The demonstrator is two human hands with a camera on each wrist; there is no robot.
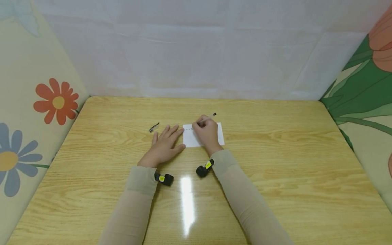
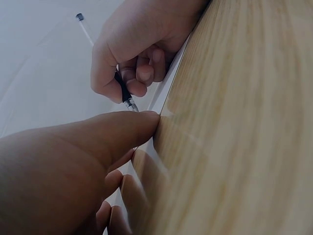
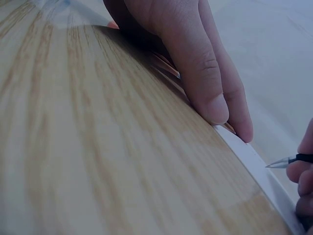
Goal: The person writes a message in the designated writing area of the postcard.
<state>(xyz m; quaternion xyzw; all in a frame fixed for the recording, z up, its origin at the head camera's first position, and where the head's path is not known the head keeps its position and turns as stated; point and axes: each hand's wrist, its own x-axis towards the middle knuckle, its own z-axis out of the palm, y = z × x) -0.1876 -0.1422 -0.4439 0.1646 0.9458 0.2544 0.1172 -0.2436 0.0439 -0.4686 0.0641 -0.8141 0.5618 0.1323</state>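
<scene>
White paper (image 1: 191, 137) lay mid-bench (image 1: 275, 170), pinned flat by left hand (image 1: 163, 147), fingers straight. Right hand (image 1: 208, 132) pinched pen (image 1: 209, 118), tip on paper: writing seemingly underway. Next probably called for steady strokes, paper held firm. Cap (image 1: 154, 127) nearby.

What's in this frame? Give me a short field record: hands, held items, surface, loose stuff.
left hand: flat on the table, fingers straight, fingertips at the left edge of the small white paper card
right hand: grips a thin clear-barrelled pen, tip down on the card
card: lies flat, a faint line of marks along its top edge
surface: light yellow wood-grain table
loose item: small dark pen cap, on the table, apart from the left hand
wrists: black wrist cameras on both
</scene>
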